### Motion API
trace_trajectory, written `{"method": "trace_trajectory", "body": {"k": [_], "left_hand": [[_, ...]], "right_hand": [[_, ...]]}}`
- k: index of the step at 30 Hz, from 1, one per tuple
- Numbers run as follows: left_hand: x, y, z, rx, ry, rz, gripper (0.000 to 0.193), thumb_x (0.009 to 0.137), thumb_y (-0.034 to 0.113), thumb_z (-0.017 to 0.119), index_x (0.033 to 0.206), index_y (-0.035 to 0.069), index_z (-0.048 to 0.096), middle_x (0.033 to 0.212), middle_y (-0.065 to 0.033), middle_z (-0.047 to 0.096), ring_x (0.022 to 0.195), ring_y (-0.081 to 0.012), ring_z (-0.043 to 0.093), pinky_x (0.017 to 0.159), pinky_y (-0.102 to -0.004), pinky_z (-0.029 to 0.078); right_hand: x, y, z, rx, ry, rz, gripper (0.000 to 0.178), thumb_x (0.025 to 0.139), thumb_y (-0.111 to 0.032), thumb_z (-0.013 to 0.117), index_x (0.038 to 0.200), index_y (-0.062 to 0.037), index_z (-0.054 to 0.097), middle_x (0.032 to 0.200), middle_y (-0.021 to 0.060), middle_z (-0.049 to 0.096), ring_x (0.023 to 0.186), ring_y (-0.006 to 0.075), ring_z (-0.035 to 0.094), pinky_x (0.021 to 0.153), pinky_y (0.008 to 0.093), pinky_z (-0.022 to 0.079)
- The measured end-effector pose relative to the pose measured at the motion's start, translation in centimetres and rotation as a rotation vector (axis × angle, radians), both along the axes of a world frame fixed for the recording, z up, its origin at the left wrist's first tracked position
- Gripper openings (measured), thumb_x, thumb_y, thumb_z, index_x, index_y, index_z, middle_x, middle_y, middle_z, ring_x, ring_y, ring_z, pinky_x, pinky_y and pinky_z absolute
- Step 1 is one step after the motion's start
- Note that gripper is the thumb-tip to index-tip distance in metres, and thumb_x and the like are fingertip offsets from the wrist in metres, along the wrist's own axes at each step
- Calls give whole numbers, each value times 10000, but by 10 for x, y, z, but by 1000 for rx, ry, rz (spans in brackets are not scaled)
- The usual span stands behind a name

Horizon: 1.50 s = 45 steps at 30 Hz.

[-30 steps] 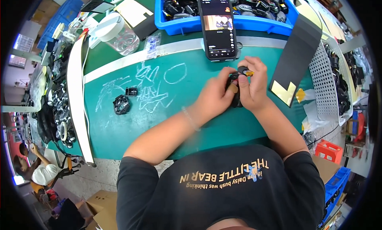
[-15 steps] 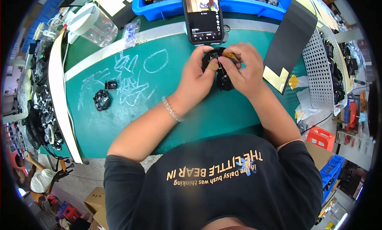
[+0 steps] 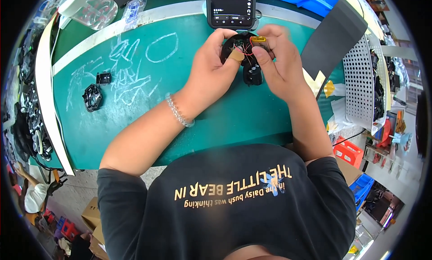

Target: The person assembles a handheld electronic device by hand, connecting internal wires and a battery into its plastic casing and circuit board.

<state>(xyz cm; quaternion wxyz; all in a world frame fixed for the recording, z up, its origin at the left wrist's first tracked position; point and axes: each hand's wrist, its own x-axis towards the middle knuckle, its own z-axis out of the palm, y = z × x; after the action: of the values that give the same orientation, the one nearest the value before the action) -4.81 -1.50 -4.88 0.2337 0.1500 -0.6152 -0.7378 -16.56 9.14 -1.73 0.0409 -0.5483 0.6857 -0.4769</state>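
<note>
A black rounded plastic housing [image 3: 229,45] with thin red wires and a small circuit board inside is held above the green tabletop [image 3: 202,134]. My left hand [image 3: 215,57] is closed around its left side, the thumb, with a tan patch on its tip, pressing inside. In my right hand [image 3: 282,57], a small flat battery-like pack [image 3: 258,39] with yellow tape is pinched between thumb and fingers at the housing's right edge. Wires run from it into the housing. A black lower section [image 3: 253,75] of the housing hangs between my hands.
Two loose black parts, a round one [image 3: 92,97] and a small block [image 3: 104,78], lie at left near chalk marks. A phone [image 3: 231,8] stands just beyond my hands. A dark flat panel [image 3: 335,37] and a white perforated basket [image 3: 358,80] are at right.
My view has shifted, so the table's things sit further left and higher. My right hand has tilted the yellow-taped pack away from the housing, baring more red wires.
</note>
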Motion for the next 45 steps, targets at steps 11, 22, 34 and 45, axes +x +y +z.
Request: {"method": "trace_trajectory", "body": {"k": [11, 22, 34, 45], "left_hand": [[-1, 1, -10, -101, 5, -17, 259, 857, 33, 565, 1103, 24, 484, 735, -2, 549, 637, -40, 472, 522, -216, 392], [-2, 0, -6, -26, 98, -64, 290, 872, -10, 505, 1161, -42, 498, 925, -70, 618, 840, -83, 552, 723, -230, 458], [-3, -6, -6, -58, 82, -170, 185, 906, 58, 511, 1067, -28, 541, 834, -30, 596, 771, -61, 520, 688, -226, 445], [-4, -16, -4, -100, -13, -280, 262, 939, 70, 498, 1185, -20, 499, 1004, -10, 591, 911, -62, 533, 823, -225, 450]], "right_hand": [[-5, 2, 2, 61, 77, 3, 119, 779, -65, 668, 858, -42, 582, 554, 35, 447, 511, 166, 449, 483, 288, 355], [-6, 1, 2, 23, 78, 43, 108, 785, -14, 644, 874, 7, 586, 718, 88, 589, 555, 178, 529, 526, 271, 428], [-7, 3, 2, 11, 56, 53, 76, 796, -4, 625, 858, 8, 582, 720, 91, 575, 570, 188, 538, 523, 281, 429], [-3, 2, 2, 30, 65, -19, 82, 795, -30, 639, 841, -19, 572, 672, 89, 556, 563, 203, 532, 516, 291, 418]]}}
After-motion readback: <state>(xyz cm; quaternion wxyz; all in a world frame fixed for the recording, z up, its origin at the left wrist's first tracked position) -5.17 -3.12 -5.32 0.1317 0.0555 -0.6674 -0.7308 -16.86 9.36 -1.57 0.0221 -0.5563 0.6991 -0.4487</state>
